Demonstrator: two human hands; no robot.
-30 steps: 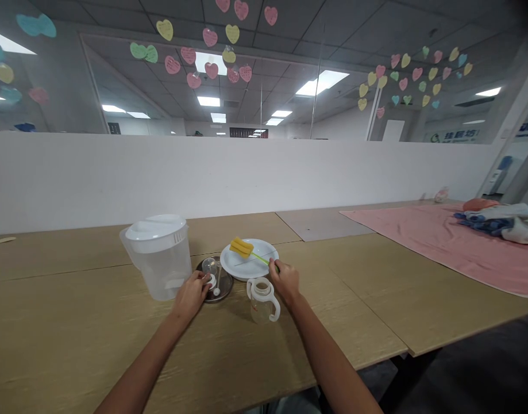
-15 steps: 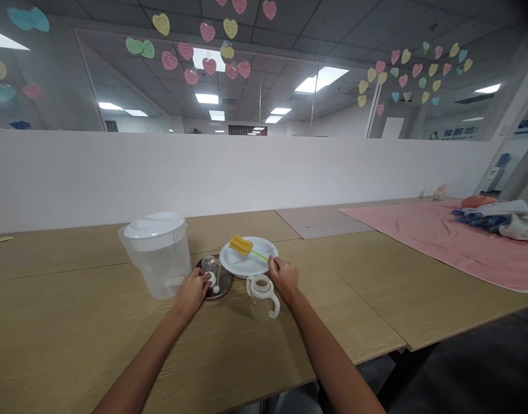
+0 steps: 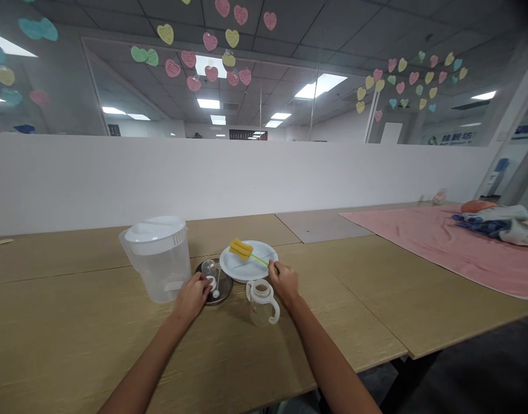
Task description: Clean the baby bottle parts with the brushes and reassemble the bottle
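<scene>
My right hand [image 3: 284, 280] is closed round the thin green handle of a sponge brush [image 3: 241, 249]. Its yellow sponge head lies over a white plate [image 3: 229, 270]. My left hand [image 3: 193, 294] reaches over the left side of a dark round tray [image 3: 226, 290], fingers closed on a white ring-like bottle part [image 3: 211, 283]. Also on that tray are a clear dome cap [image 3: 209, 267] and a white straw piece [image 3: 216, 287]. A clear baby bottle [image 3: 261, 313] with two white handles and an uncovered top stands upright in front of the plate, between my hands.
A lidded translucent pitcher [image 3: 157, 261] stands left of the tray. At the right a pink cloth [image 3: 423, 238] covers the table, with a pile of fabric [image 3: 496, 221] on it. A low white wall [image 3: 246, 181] runs along the table's back.
The head view has tipped up slightly, so the scene sits a little lower. Both hands keep nearly the same places and holds; the objects on the table have not visibly moved.
</scene>
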